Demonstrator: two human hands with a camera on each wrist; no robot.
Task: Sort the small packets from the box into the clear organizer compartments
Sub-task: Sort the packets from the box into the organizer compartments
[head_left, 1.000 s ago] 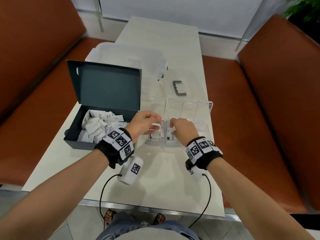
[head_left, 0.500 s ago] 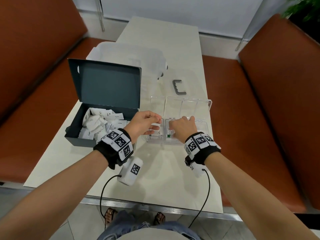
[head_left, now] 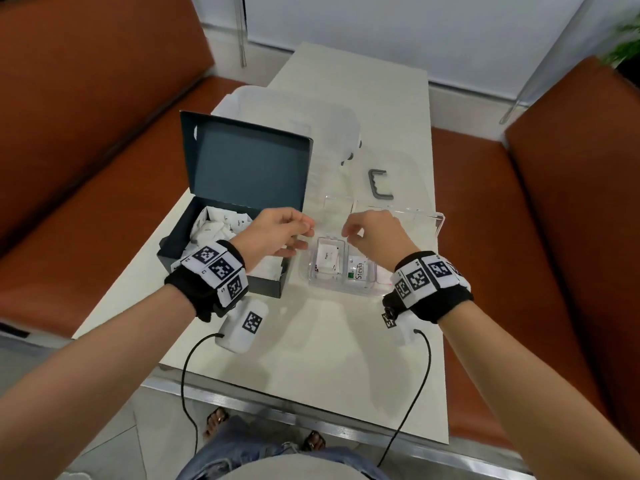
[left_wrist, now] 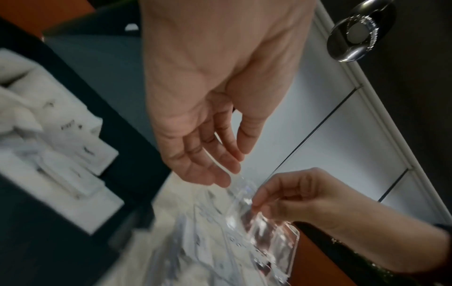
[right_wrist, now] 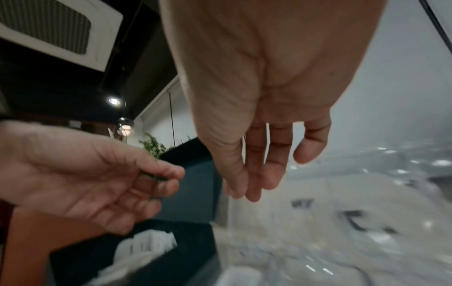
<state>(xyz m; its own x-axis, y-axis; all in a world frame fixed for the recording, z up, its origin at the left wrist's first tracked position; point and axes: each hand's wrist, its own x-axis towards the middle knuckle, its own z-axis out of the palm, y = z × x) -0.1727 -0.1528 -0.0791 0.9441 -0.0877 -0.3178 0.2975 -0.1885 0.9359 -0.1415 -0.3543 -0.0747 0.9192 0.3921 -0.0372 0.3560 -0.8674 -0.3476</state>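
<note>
A dark box (head_left: pixel 172 251) with its lid up holds several white packets (head_left: pixel 211 230) on the left. To its right stands the clear organizer (head_left: pixel 305 276). A white packet (head_left: pixel 325 258) lies in its near left compartment and a Stevia packet (head_left: pixel 358 271) in the one beside it. My left hand (head_left: pixel 304 233) and right hand (head_left: pixel 346 233) hover just above the organizer, close together. Between them each pinches an end of a thin clear plastic strip (left_wrist: pixel 240 185). The wrist views are blurred, so what the strip belongs to is unclear.
The organizer's clear lid (head_left: pixel 415 219) stands open behind the hands. A grey U-shaped handle (head_left: pixel 379 188) lies farther back, and a large translucent tub (head_left: pixel 294 116) behind the box. A white tagged pack (head_left: pixel 242 328) with a cable lies near the front edge. Orange benches flank the table.
Both hands have risen out of the organizer's near compartments and now meet above it. The white packet and the Stevia packet are uncovered.
</note>
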